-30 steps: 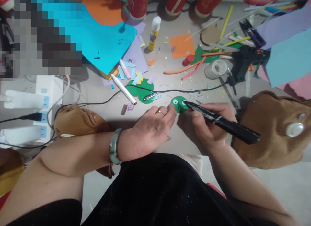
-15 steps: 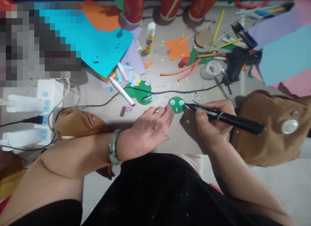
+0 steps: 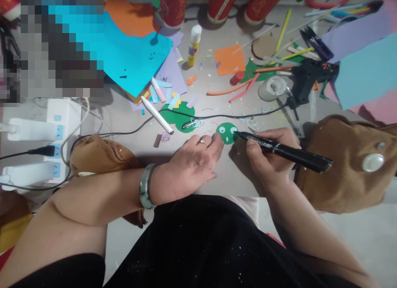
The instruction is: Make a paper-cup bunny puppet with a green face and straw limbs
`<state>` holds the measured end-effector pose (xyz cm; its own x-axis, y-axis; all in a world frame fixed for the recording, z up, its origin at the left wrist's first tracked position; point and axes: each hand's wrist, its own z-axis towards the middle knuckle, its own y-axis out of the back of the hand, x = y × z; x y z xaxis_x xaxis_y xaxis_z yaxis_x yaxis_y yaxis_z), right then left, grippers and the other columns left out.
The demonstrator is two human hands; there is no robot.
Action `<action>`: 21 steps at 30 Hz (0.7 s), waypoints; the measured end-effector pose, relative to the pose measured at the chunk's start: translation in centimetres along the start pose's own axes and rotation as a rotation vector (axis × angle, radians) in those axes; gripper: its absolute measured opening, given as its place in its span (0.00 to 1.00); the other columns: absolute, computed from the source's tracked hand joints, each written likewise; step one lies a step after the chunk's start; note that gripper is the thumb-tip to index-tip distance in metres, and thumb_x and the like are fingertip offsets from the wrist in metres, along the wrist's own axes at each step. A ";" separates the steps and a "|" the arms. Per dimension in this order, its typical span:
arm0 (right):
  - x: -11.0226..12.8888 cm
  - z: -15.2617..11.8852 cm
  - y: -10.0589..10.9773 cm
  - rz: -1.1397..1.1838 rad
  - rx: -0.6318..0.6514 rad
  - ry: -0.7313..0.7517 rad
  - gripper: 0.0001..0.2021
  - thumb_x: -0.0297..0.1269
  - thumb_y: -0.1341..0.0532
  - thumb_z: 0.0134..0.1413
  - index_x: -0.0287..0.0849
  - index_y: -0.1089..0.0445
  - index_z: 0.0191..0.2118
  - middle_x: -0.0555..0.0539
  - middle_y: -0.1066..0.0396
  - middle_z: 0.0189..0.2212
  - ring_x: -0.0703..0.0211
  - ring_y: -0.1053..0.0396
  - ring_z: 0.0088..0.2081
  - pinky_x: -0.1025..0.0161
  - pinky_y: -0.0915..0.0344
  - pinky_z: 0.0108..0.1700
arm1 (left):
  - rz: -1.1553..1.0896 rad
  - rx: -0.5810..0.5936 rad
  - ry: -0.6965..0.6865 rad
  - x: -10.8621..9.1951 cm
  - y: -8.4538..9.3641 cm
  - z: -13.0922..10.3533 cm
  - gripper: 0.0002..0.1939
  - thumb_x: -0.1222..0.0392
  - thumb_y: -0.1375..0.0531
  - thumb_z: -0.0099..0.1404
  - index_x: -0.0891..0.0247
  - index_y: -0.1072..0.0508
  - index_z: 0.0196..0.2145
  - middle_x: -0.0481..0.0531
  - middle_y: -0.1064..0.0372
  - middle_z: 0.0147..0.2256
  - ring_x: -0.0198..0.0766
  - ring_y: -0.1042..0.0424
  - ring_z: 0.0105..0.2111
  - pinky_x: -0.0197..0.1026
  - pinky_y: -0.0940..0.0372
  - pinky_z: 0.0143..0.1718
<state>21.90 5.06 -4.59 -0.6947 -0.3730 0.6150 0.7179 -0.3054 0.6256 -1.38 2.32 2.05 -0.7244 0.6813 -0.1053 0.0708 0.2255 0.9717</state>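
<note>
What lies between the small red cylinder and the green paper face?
In the head view, an orange strip, one end of a bent red strip and the black cable lie between them.

Is a grey tabletop [image 3: 229,177] dotted with small paper scraps [image 3: 191,79]. Carries three red cups [image 3: 173,9] toward the far side, then a glue stick [image 3: 193,47], an orange square [image 3: 226,58] and a clear round container [image 3: 267,89]. Holds nearer the front a green paper disc [image 3: 227,134] and, left of it, a larger green cutout [image 3: 185,108].

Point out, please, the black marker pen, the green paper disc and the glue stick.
Black marker pen [image 3: 294,155]: head view, on its barrel.
Green paper disc [image 3: 227,132]: head view, between its eyes.
Glue stick [image 3: 193,47]: head view, on its label.
</note>
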 end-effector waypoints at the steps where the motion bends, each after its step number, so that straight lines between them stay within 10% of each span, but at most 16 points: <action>1: 0.1 0.1 0.0 -0.003 -0.003 -0.002 0.09 0.45 0.31 0.57 0.46 0.28 0.34 0.49 0.27 0.24 0.57 0.34 0.20 0.58 0.35 0.23 | -0.004 0.004 0.000 0.0 0.0 0.0 0.37 0.49 0.36 0.79 0.79 0.34 0.74 0.73 0.35 0.72 0.53 0.28 0.57 0.49 0.36 0.56; 21: 0.3 0.1 0.1 0.047 0.015 -0.009 0.06 0.40 0.31 0.56 0.46 0.26 0.34 0.48 0.26 0.25 0.56 0.34 0.21 0.56 0.35 0.24 | -0.031 0.003 -0.006 0.1 0.2 0.0 0.36 0.51 0.36 0.78 0.79 0.34 0.73 0.74 0.35 0.72 0.54 0.28 0.58 0.50 0.35 0.57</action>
<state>21.72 5.03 -4.27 -0.6605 -0.3786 0.6484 0.7491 -0.2744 0.6029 -1.47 2.39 2.23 -0.7225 0.6776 -0.1370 0.0504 0.2493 0.9671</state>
